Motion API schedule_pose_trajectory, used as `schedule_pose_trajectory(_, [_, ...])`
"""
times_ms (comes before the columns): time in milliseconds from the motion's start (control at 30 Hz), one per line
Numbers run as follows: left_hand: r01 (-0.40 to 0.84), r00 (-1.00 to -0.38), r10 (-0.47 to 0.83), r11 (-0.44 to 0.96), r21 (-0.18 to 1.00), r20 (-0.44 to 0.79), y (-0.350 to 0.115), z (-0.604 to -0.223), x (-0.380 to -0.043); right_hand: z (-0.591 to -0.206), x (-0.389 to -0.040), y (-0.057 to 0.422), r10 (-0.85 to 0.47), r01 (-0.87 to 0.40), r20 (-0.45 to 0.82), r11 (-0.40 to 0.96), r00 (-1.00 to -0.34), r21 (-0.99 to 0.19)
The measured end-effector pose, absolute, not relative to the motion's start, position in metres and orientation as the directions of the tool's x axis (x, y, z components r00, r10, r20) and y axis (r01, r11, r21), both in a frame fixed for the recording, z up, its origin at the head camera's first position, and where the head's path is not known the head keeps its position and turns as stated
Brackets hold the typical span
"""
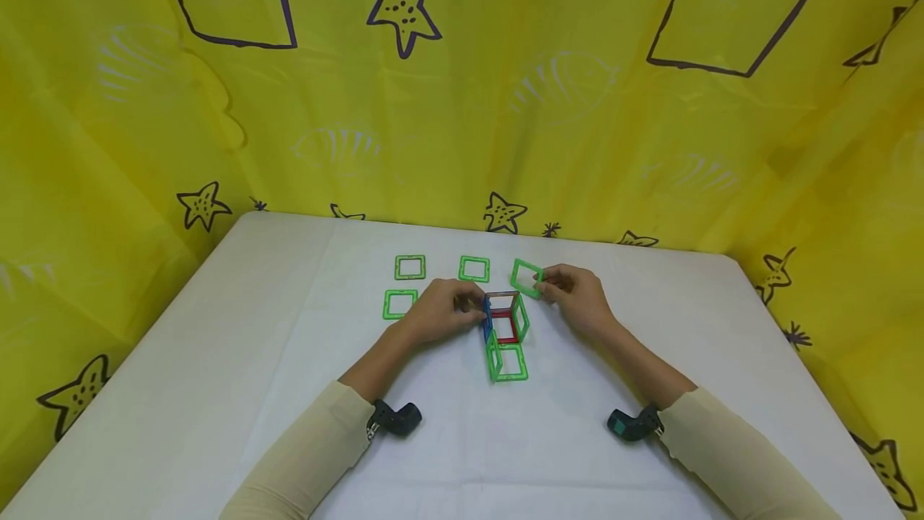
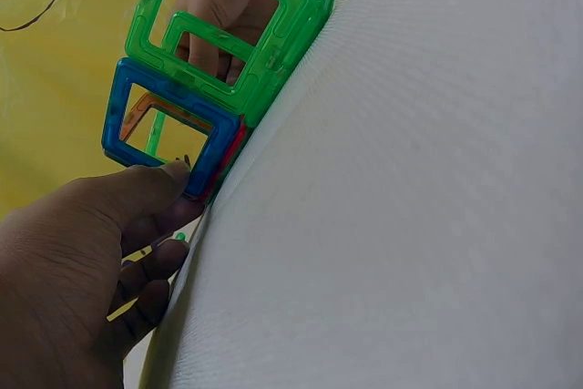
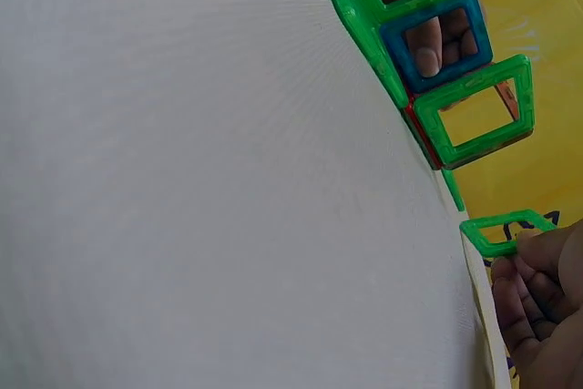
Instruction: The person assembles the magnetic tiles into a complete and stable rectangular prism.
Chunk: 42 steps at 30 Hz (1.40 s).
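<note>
Square magnetic tiles form a small structure in front of me. A red tile (image 1: 508,340) lies flat, with a blue tile (image 1: 487,322) upright on its left, a green tile (image 1: 524,334) upright on its right and an orange-brown tile (image 1: 502,294) behind. Nearer me lies a flat green tile (image 1: 512,378), and another green one (image 1: 492,366) stands at its left edge. My left hand (image 1: 436,313) pinches the blue tile, thumb on its face in the left wrist view. Just behind and right of the structure, my right hand (image 1: 581,299) holds a separate green tile (image 1: 513,274) by its edge, tilted.
Three loose green tiles lie flat on the white table (image 1: 577,456): one at the back left (image 1: 410,257), one nearer the middle (image 1: 474,257), and one beside my left hand (image 1: 399,292). A yellow patterned curtain (image 1: 462,103) hangs behind the table.
</note>
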<state>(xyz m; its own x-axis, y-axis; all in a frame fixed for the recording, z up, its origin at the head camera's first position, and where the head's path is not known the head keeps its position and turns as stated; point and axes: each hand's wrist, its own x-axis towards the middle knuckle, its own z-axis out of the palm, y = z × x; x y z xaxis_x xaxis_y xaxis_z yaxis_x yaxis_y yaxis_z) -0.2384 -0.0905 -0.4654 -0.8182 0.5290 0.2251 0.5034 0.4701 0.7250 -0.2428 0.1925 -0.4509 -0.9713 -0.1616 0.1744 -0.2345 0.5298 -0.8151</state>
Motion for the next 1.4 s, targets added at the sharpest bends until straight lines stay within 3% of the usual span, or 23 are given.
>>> schedule_pose_trajectory(1400, [0.504,-0.816,0.531,0.461,0.730,0.228,-0.091,-0.467,-0.240,-0.447,-0.203,0.188,-0.218,-0.301,0.214,0.548,-0.952,-0.781])
